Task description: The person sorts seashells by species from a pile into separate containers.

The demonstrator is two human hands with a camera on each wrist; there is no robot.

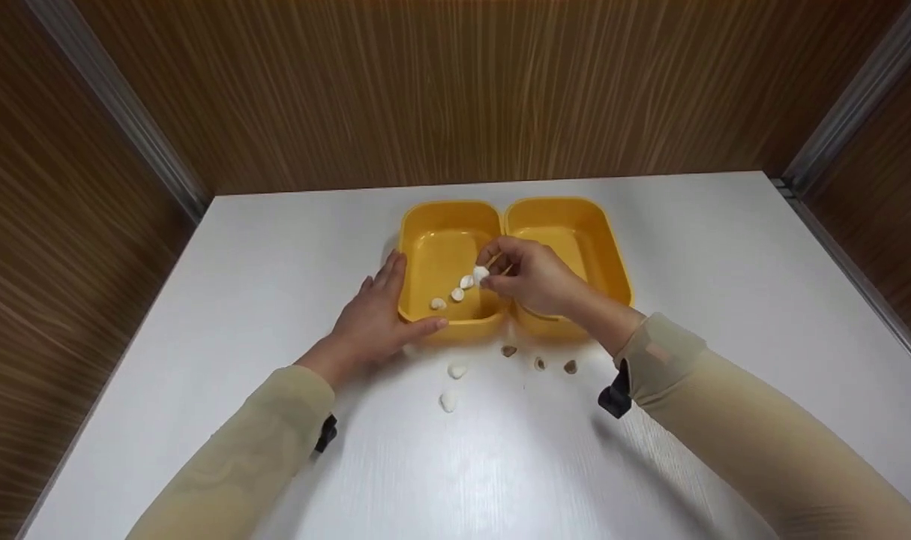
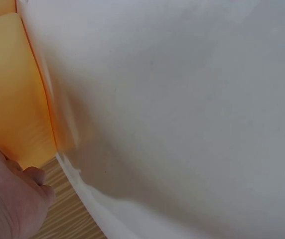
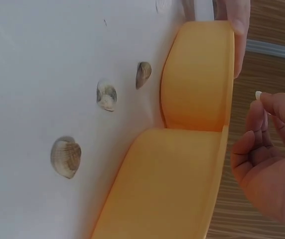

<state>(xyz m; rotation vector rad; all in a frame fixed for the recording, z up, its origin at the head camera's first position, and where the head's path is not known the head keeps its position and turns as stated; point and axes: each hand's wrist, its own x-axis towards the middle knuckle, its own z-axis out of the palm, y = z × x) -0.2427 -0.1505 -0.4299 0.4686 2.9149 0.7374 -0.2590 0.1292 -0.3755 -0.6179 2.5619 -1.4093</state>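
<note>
A yellow two-compartment container (image 1: pixel 403 259) stands on the white table. My right hand (image 1: pixel 537 274) pinches a white seashell (image 1: pixel 481 274) between thumb and fingers, above the left compartment near the divider. In the right wrist view only a small edge of that shell (image 3: pixel 258 95) shows at the fingertips. Three white shells (image 1: pixel 457 295) lie on the floor of the left compartment. My left hand (image 1: pixel 373 319) rests against the container's left wall with fingers extended, its thumb along the front rim. The left wrist view shows that hand (image 2: pixel 20 199) only partly.
In front of the container lie white shells (image 1: pixel 456 370) towards the left and three brownish shells (image 1: pixel 508 350) towards the right. Wood-grain panels (image 1: pixel 455 97) stand behind and on both sides of the table (image 1: pixel 313 262).
</note>
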